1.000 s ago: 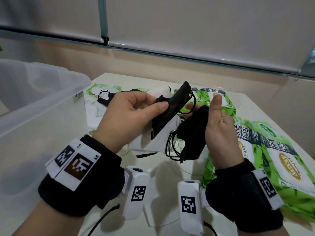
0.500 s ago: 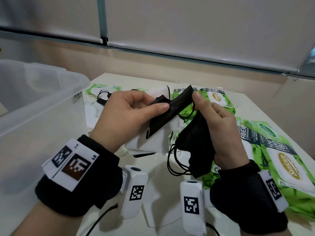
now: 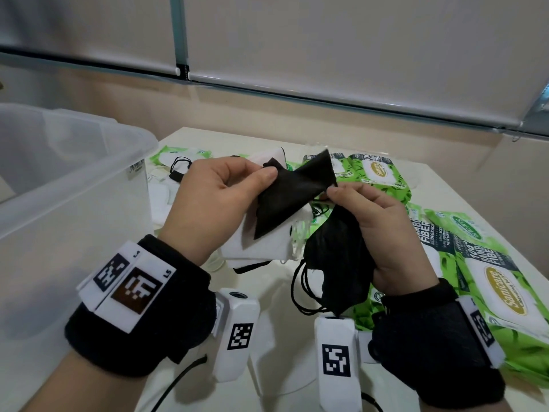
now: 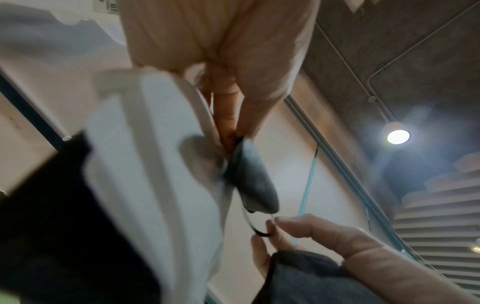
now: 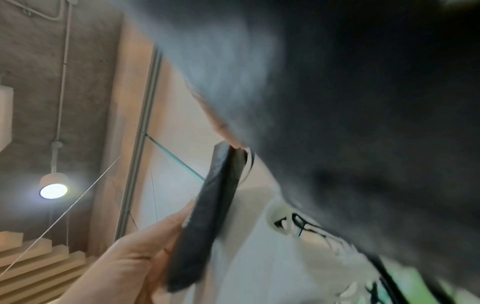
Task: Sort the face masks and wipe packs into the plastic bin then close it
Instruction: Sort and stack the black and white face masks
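My left hand (image 3: 261, 179) pinches a folded black mask (image 3: 291, 200) against a stack of white masks (image 3: 261, 245) that it also holds, above the table. My right hand (image 3: 331, 193) grips a second black mask (image 3: 341, 263) in its palm, and its fingertips pinch the folded mask's ear loop (image 4: 259, 232). In the left wrist view the folded black mask (image 4: 254, 181) hangs from my left fingers (image 4: 228, 123) beside the white masks (image 4: 155, 164). The second black mask (image 5: 363, 123) fills most of the right wrist view. The clear plastic bin (image 3: 89, 185) stands open at the left.
Green wipe packs (image 3: 490, 278) lie along the table's right side, and more wipe packs (image 3: 377, 173) sit behind my hands. Another black mask (image 3: 178, 171) and white masks lie on the table by the bin. The white table (image 3: 267, 295) ends near a wall behind.
My right hand turned from thumb-up to reach the folded black mask, then slid its fingertips down from the top corner to the ear loop. The left hand stayed almost still.
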Motion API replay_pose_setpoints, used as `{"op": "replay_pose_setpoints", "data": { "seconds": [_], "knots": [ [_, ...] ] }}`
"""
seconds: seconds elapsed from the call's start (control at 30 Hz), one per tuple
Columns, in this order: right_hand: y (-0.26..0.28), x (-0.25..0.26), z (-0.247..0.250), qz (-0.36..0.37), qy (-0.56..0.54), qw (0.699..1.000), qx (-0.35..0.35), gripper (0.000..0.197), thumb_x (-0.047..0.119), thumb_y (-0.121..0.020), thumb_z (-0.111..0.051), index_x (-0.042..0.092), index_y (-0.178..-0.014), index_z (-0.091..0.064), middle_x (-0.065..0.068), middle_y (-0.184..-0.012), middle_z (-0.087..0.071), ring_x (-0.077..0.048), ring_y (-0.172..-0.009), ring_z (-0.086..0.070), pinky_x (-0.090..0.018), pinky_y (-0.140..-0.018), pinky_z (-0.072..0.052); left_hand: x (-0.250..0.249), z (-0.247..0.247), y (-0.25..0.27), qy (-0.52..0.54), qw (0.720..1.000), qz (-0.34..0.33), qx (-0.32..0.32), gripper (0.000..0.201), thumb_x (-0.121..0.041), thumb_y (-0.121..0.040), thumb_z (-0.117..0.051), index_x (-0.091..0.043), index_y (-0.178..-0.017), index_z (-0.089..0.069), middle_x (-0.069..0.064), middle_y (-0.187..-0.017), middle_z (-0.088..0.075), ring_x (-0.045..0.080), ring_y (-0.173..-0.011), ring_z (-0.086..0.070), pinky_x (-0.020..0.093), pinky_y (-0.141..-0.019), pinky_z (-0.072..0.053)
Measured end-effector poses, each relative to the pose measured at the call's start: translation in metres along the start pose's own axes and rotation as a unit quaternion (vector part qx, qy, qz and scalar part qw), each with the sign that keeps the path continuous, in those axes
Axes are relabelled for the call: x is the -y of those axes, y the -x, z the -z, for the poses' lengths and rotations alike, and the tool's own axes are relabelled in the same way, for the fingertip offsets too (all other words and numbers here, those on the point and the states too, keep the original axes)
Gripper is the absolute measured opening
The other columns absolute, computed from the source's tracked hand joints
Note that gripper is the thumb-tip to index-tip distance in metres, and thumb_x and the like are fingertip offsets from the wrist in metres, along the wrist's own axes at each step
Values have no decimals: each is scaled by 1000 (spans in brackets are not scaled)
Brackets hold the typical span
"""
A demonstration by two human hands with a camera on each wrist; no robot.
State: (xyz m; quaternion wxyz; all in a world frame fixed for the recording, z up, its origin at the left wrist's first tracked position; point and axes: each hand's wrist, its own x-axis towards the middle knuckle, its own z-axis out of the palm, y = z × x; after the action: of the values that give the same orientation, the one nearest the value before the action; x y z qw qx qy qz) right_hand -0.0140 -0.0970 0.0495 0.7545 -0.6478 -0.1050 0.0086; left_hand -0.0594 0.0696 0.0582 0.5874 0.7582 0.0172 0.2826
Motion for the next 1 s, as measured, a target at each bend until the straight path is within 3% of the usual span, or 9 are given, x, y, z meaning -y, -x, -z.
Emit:
{"op": "replay_pose_setpoints", "data": {
  "seconds": [0.03,0.17,0.33,0.47,0.63,0.7,0.8,0.9,1.0],
  "knots": [
    [0,0,0,0,7,1000,-14,6,13,-79,-71,15,-81,-66,3,-69,-63,-12,-63,-56,-30,-65,-47,0,0,0,0,1000,5,-8,18,-23,-85,-66,-10,-74,-72,-4,-60,-62,4,-56,-51,18,-60,-41],
    [1,-2,3,22,103,993,-60,66,39,-53,-83,21,-110,-55,0,-98,-64,-14,-87,-64,-32,-80,-52,4,-2,-1,2,998,27,-64,17,-23,-83,-68,-13,-70,-73,-8,-54,-63,3,-52,-50,14,-56,-41],
    [11,3,-5,30,158,985,61,66,46,-36,-80,17,-94,-68,4,-83,-73,-7,-76,-68,-17,-68,-52,6,-10,1,-22,998,23,-62,19,-23,-85,-66,-14,-70,-74,-10,-54,-64,-2,-51,-52,12,-54,-41],
    [11,-1,-6,22,205,972,111,66,45,-43,-83,20,-102,-67,6,-92,-74,-4,-87,-69,-20,-80,-54,2,-16,6,-23,1000,17,-6,18,-26,-85,-65,-13,-79,-75,-16,-53,-62,-7,-55,-54,12,-62,-40],
    [5,-5,-3,16,181,980,79,11,15,-82,-70,13,-93,-72,-2,-79,-72,-12,-67,-65,-26,-65,-52,0,-16,8,-16,999,11,26,8,-21,-81,-70,-15,-82,-76,-9,-73,-73,-3,-70,-62,16,-74,-46],
    [5,-4,-2,16,169,983,66,14,18,-89,-63,9,-84,-74,-8,-71,-66,-17,-63,-57,-29,-61,-44,0,-14,6,-20,999,15,20,4,-19,-79,-73,-18,-80,-76,-7,-76,-73,-2,-73,-64,16,-76,-49],
    [1,-5,1,7,146,989,34,30,25,-93,-57,7,-72,-70,-12,-67,-61,-20,-63,-51,-33,-62,-39,3,-11,5,-44,999,20,7,3,-20,-77,-74,-22,-79,-75,-10,-78,-73,-7,-72,-62,5,-70,-45],
    [-2,-7,2,9,136,990,23,24,17,-93,-53,1,-84,-69,-27,-81,-65,-21,-67,-47,-36,-64,-37,7,-7,2,-78,996,29,-17,5,-25,-76,-74,-24,-80,-74,-15,-78,-70,-13,-71,-59,-1,-66,-41],
    [-4,-8,6,24,129,991,28,17,3,-88,-55,10,-80,-69,-10,-66,-66,-17,-59,-52,-26,-57,-43,7,-6,0,-89,995,36,-36,6,-32,-78,-72,-25,-79,-73,-18,-77,-68,-14,-69,-58,1,-66,-41]
  ]
}}
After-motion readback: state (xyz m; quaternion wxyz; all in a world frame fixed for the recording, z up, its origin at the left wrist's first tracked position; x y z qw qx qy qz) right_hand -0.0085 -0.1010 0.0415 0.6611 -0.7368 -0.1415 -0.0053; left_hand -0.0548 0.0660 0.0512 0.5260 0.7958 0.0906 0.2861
